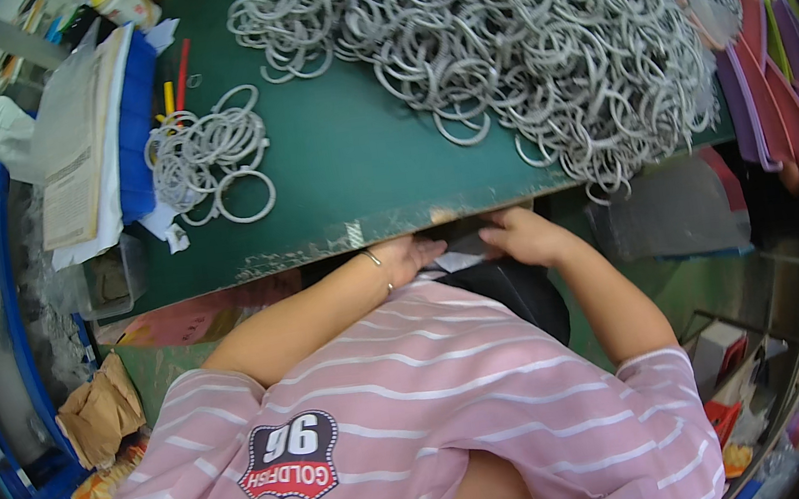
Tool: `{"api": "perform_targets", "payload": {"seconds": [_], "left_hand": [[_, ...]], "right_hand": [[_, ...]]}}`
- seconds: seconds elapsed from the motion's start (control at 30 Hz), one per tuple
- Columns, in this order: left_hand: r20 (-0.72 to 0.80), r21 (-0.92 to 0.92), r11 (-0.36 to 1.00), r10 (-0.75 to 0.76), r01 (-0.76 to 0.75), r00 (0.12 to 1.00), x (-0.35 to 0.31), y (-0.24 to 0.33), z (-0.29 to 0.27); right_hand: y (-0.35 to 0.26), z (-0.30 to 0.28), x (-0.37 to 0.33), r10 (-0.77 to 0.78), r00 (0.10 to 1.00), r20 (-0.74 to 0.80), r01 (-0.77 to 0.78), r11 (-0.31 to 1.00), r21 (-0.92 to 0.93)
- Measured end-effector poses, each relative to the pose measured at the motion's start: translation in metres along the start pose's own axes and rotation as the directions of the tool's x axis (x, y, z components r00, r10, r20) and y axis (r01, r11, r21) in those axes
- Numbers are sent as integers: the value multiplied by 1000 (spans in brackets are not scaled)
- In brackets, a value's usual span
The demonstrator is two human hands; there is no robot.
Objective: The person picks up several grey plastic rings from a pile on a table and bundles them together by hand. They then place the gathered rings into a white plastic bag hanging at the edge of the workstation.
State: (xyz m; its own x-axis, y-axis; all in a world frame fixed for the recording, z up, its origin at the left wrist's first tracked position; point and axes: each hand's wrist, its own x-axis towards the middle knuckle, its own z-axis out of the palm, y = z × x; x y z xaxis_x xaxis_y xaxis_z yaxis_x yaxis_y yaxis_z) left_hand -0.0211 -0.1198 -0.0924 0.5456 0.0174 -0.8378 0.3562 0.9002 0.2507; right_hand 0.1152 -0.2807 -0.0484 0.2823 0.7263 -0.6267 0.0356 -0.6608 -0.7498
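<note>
At the table's near edge, low in front of my body, are both my hands. My left hand (409, 257), with a bracelet at its wrist, is turned partly palm up with its fingers loosely apart. A pale grey and white flat piece (461, 259) lies between the hands; its kind is too unclear to tell. Beside that piece my right hand (527, 237) has bent fingers, closed on something I cannot make out. The table edge and shadow hide part of its fingers.
A big heap of grey rings (533, 40) covers the far right of the green table (326, 148). A smaller ring pile (215, 153) lies left, by a blue bin (135, 113) with papers. Pink and purple folders (772, 89) stand right. A brown paper bag (103, 410) sits lower left.
</note>
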Motion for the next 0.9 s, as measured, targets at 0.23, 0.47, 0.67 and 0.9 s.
{"api": "perform_targets", "payload": {"seconds": [0.23,0.47,0.67,0.9], "left_hand": [[565,814,-199,47,-546,824,-72,21,-2],[573,704,-436,815,-561,84,-108,181,45],[488,865,-468,869,-181,83,-69,313,39],[595,804,-571,779,-167,196,-85,302,52]], "right_hand": [[-94,13,-18,-689,680,-252,472,674,-568],[-111,11,14,-699,624,-348,92,509,-856],[-111,7,15,-704,638,-312,89,470,-878],[-128,-16,-13,-787,574,-227,374,498,-782]]}}
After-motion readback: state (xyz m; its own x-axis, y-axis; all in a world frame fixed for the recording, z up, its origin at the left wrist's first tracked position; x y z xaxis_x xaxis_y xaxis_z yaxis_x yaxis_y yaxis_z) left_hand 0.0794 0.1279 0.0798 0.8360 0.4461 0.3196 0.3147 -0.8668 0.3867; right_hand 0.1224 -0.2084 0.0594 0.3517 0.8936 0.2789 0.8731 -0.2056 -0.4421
